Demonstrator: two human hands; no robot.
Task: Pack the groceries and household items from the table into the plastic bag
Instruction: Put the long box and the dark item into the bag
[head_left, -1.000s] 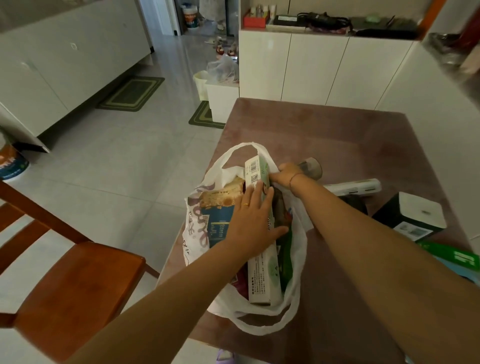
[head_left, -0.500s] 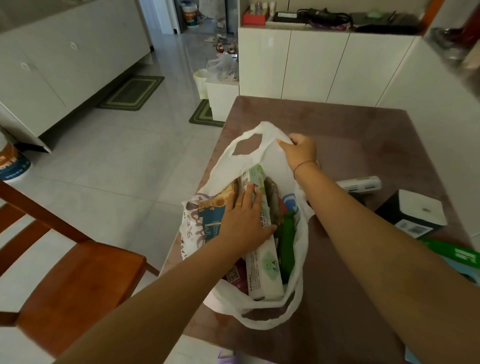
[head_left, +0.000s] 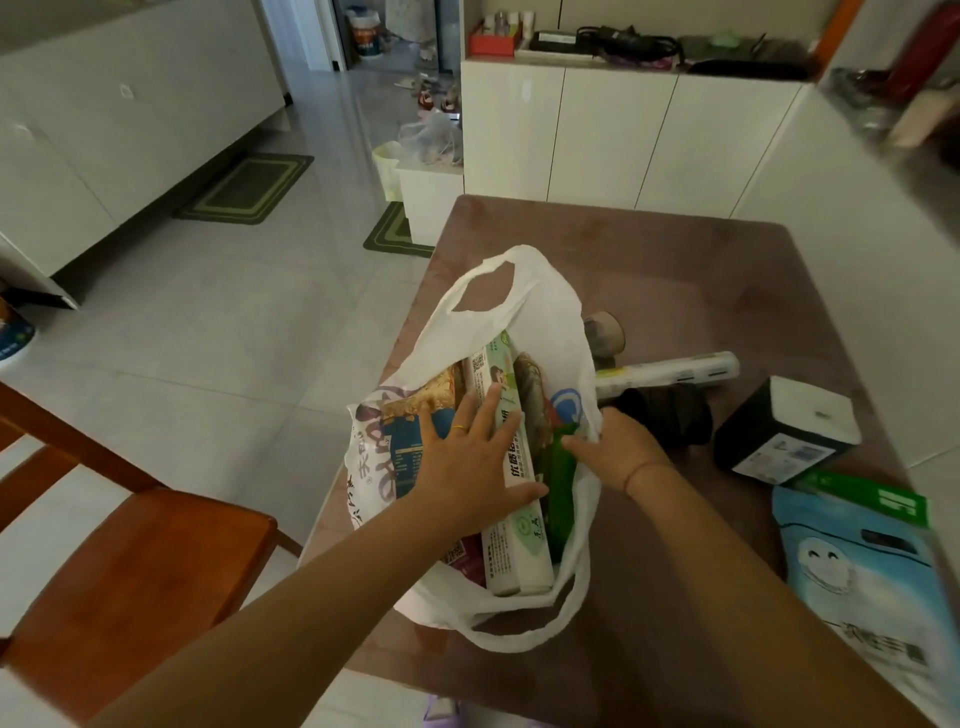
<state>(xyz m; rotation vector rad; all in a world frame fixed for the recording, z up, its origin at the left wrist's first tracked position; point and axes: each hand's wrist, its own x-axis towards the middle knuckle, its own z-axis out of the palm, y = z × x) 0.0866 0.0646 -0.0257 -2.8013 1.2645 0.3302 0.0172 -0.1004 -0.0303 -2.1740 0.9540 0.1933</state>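
Note:
A white plastic bag lies open on the brown table, near its left edge. Inside it are a long white box, a blue and gold snack packet and a green pack. My left hand rests flat, fingers spread, on the white box and the packet. My right hand grips the bag's right rim. To the right on the table lie a white roll, a dark bundle, a black and white box, a green box and a blue pouch.
A small jar lies behind the bag. A wooden chair stands at the left of the table. White cabinets stand beyond the far edge, a white wall to the right, and tiled floor to the left.
My right hand let go of the bag's far handle and came back to grip the right rim. The far handle has dropped back. My left hand has stayed on the white box.

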